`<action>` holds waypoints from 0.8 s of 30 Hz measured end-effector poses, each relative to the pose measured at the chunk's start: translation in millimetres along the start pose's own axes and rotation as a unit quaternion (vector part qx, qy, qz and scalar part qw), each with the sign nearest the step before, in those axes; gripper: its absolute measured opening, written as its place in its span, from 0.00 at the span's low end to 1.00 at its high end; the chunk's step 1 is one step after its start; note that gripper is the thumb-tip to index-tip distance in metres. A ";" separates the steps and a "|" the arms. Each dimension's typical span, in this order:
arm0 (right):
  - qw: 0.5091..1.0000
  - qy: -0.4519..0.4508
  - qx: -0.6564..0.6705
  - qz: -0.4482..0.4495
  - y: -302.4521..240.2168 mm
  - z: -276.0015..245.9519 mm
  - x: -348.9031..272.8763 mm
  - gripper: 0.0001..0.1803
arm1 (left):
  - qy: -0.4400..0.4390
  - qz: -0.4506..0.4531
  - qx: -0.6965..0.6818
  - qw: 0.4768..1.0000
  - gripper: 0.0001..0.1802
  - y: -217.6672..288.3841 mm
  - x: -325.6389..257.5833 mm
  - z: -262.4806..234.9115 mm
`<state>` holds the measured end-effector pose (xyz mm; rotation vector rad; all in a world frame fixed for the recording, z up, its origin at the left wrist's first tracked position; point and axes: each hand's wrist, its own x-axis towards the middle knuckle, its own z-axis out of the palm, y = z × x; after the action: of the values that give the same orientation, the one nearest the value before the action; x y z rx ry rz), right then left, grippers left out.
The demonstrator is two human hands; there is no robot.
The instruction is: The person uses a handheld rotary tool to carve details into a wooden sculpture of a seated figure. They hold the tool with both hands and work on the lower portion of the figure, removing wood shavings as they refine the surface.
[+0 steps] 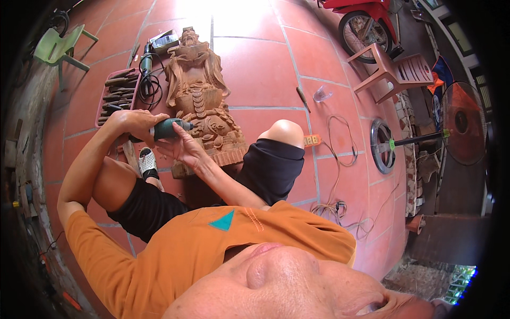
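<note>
A carved wooden statue (199,95) of a bearded, robed figure lies along the tiled floor in front of me, its head at the far end and its base near my knees. My left hand (137,123) is wrapped round the rear of a dark green die grinder (166,129). Closer to its narrow front end, my right hand (183,148) supports the same tool from below, fingers curled against it. The grinder's nose points right, over the statue's lower part. Whether its bit touches the wood, I cannot tell.
Left of the statue are a pink tray (99,114) of chisels and a second green power tool (146,65) with black cable. Rightward lie a chisel (303,99), clear cup (322,94), orange power strip (312,140) and loose cords. Two plastic chairs, a fan (461,122) and red motorbike stand farther out.
</note>
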<state>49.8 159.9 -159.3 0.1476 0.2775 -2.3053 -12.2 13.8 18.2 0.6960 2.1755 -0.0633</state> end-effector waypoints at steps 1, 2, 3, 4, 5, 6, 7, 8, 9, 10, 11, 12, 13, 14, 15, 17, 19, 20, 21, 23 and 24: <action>1.000 -0.003 -0.006 0.007 -1.6 -1.1 0.1 0.31 | -0.003 0.000 -0.003 1.000 0.55 -1.4 1.5 0.6; 1.000 -0.005 -0.012 0.015 -2.0 -2.1 0.2 0.31 | -0.007 0.000 -0.007 1.000 0.54 -2.4 2.1 1.4; 1.000 -0.002 -0.006 0.005 -1.2 -0.9 -0.1 0.31 | -0.003 -0.001 -0.006 1.000 0.54 -2.2 1.8 1.4; 1.000 0.002 0.000 -0.004 0.8 0.4 -0.8 0.31 | 0.000 -0.002 -0.004 1.000 0.54 -0.9 0.9 1.0; 1.000 0.005 0.006 -0.014 1.4 1.5 -0.8 0.32 | 0.004 -0.002 -0.003 1.000 0.54 -0.8 0.9 0.8; 1.000 0.004 0.008 -0.007 2.3 -1.1 1.1 0.32 | 0.004 0.003 -0.003 1.000 0.54 -1.8 0.6 1.1; 1.000 0.002 0.009 0.000 2.7 -5.0 3.0 0.32 | 0.003 0.008 -0.002 1.000 0.54 -2.9 1.0 1.8; 1.000 0.000 0.011 0.007 3.0 -8.4 4.8 0.33 | 0.003 0.014 -0.002 1.000 0.54 -4.0 1.6 2.4; 1.000 -0.001 0.011 0.012 2.9 -11.0 6.4 0.33 | 0.006 0.013 -0.002 1.000 0.54 -5.2 2.7 3.6; 1.000 -0.003 0.012 0.017 2.8 -13.6 7.9 0.34 | 0.010 0.012 -0.001 1.000 0.54 -6.2 3.6 5.1; 1.000 -0.004 0.013 0.022 2.6 -16.1 9.4 0.34 | 0.014 0.012 -0.001 1.000 0.54 -7.1 4.3 5.7; 1.000 -0.001 0.002 0.022 1.9 -10.1 7.8 0.34 | 0.010 0.012 -0.002 1.000 0.54 -8.2 3.4 6.0; 1.000 0.002 -0.009 0.022 0.5 -4.7 4.7 0.34 | 0.007 0.012 -0.004 1.000 0.53 -8.3 2.4 5.4; 1.000 0.005 -0.020 0.022 -0.2 1.0 2.0 0.34 | 0.004 0.013 -0.006 1.000 0.53 -8.4 1.7 5.3; 1.000 0.014 -0.019 0.014 -0.6 1.7 0.8 0.34 | 0.005 0.014 -0.004 1.000 0.53 -7.6 2.4 4.3; 0.999 0.033 -0.017 0.000 -0.8 3.2 -1.2 0.34 | 0.007 0.015 0.000 1.000 0.52 -7.0 3.7 3.4; 0.999 0.031 -0.019 -0.002 -1.6 6.0 -2.3 0.33 | 0.013 0.025 0.005 1.000 0.52 -9.3 6.2 5.2; 0.999 0.030 -0.020 -0.003 -1.6 7.2 -2.3 0.33 | 0.016 0.029 0.008 0.999 0.52 -10.5 7.1 6.0; 0.999 0.030 -0.017 -0.004 -1.4 5.9 -1.4 0.33 | 0.013 0.026 0.012 1.000 0.52 -10.8 7.2 5.4; 1.000 0.028 -0.011 -0.005 -1.0 2.5 0.4 0.33 | 0.007 0.020 0.018 1.000 0.53 -9.0 7.5 3.5; 0.999 0.032 -0.008 -0.003 -1.1 1.8 0.6 0.33 | 0.006 0.017 0.015 1.000 0.53 -7.3 6.8 2.3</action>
<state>48.6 159.7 -157.5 0.2132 0.3288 -2.3070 -17.7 10.1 10.3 0.7520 2.1771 -0.0746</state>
